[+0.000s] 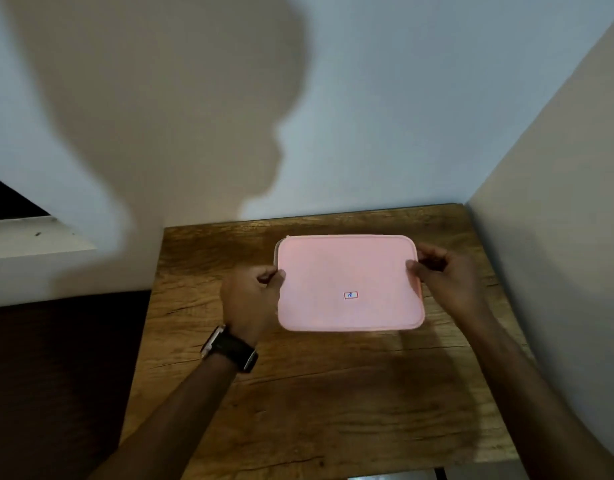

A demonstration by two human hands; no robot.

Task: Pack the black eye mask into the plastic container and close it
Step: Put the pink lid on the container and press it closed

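A pink rectangular lid (348, 282) with a small red label covers the plastic container, which rests at the back of the wooden table (333, 393). Only a thin sliver of the container's pale wall (275, 252) shows at the lid's left edge. My left hand (251, 299) grips the lid's left edge, thumb on top and fingers curled under. My right hand (444, 275) pinches the lid's right edge in the same way. The black eye mask is out of sight; whatever lies in the container is hidden by the lid.
The table sits in a corner, with a white wall behind and another wall close on the right. A black watch (229, 348) is on my left wrist. A dark floor area lies to the left of the table.
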